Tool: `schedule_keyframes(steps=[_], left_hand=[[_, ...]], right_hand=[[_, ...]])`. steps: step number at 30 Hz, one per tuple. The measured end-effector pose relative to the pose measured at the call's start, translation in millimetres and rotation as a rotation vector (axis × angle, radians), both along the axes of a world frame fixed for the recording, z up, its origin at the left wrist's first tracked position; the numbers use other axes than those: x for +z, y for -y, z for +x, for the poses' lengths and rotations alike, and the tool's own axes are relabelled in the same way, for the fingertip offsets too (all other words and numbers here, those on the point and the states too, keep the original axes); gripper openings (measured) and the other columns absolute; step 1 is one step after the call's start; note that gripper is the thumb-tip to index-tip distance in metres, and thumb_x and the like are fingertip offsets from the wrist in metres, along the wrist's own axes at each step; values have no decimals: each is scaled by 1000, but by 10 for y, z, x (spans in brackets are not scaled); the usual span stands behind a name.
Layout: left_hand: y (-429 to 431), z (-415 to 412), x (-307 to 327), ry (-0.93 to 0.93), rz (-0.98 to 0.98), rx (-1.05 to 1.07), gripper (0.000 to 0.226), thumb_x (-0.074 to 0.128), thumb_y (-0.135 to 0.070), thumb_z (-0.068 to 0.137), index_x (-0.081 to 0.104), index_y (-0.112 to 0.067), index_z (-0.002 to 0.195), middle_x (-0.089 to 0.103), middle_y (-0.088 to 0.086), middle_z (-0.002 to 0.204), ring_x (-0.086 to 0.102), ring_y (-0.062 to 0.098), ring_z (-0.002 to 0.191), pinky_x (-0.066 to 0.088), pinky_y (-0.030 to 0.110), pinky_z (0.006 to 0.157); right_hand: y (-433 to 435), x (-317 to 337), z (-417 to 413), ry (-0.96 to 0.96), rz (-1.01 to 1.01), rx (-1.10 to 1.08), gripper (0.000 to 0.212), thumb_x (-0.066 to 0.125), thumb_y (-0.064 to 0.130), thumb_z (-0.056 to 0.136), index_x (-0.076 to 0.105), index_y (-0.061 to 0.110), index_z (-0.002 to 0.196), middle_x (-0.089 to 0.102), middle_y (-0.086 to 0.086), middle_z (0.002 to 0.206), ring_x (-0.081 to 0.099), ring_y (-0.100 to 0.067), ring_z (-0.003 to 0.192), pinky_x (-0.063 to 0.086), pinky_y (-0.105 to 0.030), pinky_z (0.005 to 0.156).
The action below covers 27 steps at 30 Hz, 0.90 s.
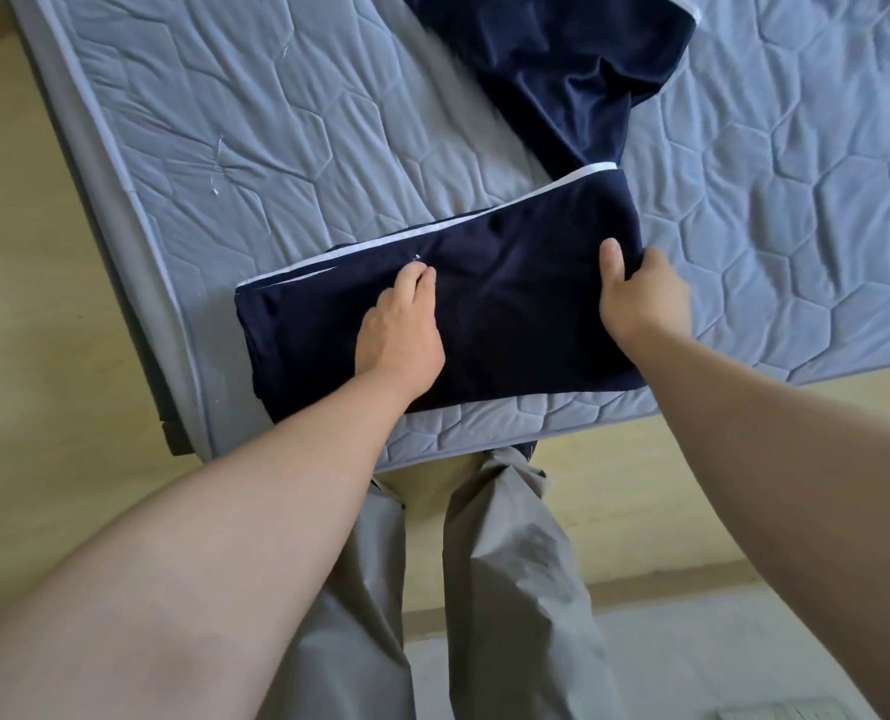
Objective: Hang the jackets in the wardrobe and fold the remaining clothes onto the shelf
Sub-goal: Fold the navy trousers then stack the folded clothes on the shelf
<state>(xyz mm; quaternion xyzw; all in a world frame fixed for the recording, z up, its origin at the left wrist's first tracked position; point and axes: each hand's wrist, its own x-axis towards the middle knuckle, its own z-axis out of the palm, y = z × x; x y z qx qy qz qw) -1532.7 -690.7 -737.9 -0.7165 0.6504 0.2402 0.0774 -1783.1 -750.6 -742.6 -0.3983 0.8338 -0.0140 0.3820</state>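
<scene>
A navy garment with a white side stripe (pixel 515 283) lies partly folded at the near corner of the grey quilted mattress (pixel 235 127). Its unfolded part (pixel 562 70) stretches away toward the top of the view. My left hand (pixel 401 330) rests on top of the folded part, fingers lightly curled on the cloth. My right hand (pixel 640 293) grips the folded part's right edge, thumb on top and fingers wrapped under the fold.
The mattress corner points toward me, with its grey side band (pixel 121 241) at left. Pale yellow floor (pixel 27 356) lies on both sides. My legs in grey trousers (pixel 495 589) stand against the mattress edge. No wardrobe or shelf is in view.
</scene>
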Motion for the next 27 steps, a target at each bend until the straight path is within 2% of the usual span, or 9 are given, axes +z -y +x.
schedule_keyframes(steps=[4,8,13,16,20,24,27], left_hand=[[54,25,41,42,24,23,69,54,-16,97,24,-15,158,12,-8,165,50,25,123,48,41,99],[64,90,88,47,57,117,72,50,-15,98,15,-17,161,-7,-13,168,50,23,124,52,42,94],[65,204,122,-4,107,163,73,49,-16,98,12,-19,161,-11,-10,169,54,24,118,52,39,82],[35,273,147,-19,79,122,72,51,-14,96,17,-21,160,-5,-5,169,57,26,114,52,39,76],[14,372,121,-36,-9,-43,69,53,-14,92,30,-21,156,20,8,163,53,34,124,52,46,85],[198,497,80,-73,54,52,73,53,-26,94,20,-30,159,32,9,143,54,32,113,41,39,75],[356,630,99,-77,139,129,79,55,-28,93,12,-29,160,29,12,144,56,35,115,44,42,83]], right_hand=[[-13,276,162,12,-67,-1,49,35,65,99,48,18,105,56,0,97,53,-26,89,40,-39,74],[-43,638,334,83,-110,28,45,42,56,100,54,13,109,65,-6,105,61,-30,96,51,-44,81],[-197,1070,622,144,-169,161,32,49,47,100,54,16,109,62,3,94,56,-23,85,42,-36,70],[-309,1279,868,233,-177,205,24,52,41,100,53,21,113,60,9,91,54,-18,83,40,-33,65],[-384,1443,1188,303,-192,212,27,52,36,99,54,20,121,67,3,102,62,-21,92,48,-37,74],[-434,1508,1485,363,-205,270,32,51,34,99,53,20,128,68,1,104,64,-23,95,53,-44,82],[-492,1526,1651,371,-242,297,32,52,34,99,54,21,128,68,3,100,63,-21,93,53,-44,81]])
